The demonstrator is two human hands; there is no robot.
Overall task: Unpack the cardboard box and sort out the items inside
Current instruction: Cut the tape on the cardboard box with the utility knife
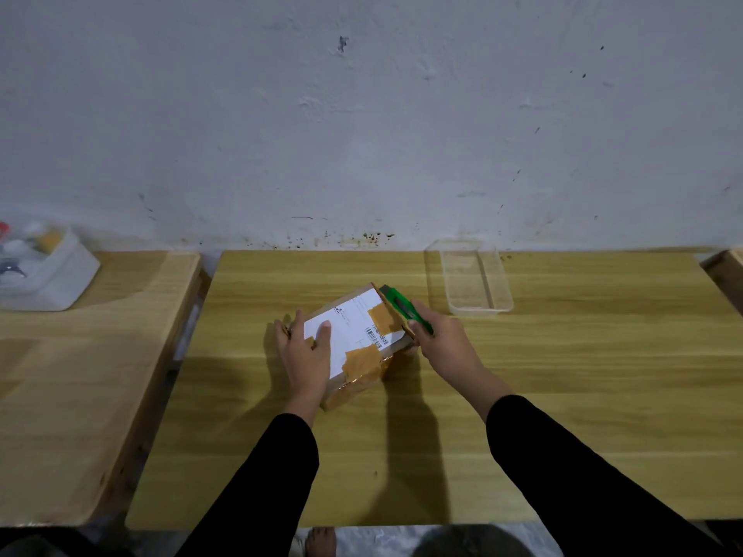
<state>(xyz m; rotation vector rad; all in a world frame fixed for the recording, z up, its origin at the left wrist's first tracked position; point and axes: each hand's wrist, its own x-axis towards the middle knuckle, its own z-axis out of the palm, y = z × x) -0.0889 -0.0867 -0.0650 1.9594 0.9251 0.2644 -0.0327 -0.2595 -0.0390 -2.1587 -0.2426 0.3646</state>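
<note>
A small cardboard box (362, 335) with a white shipping label and brown tape lies shut in the middle of the wooden table (563, 396). My left hand (307, 353) presses flat on the box's left side, thumb on the label. My right hand (440, 339) grips a green utility knife (406, 306) laid along the box's right edge, its tip at the far corner. The blade itself is too small to make out.
An empty clear plastic tray (474, 275) stands at the back right of the table, near the wall. On a second table (80, 375) to the left sits a white bin (44, 267) holding several small items. A gap separates the two tables.
</note>
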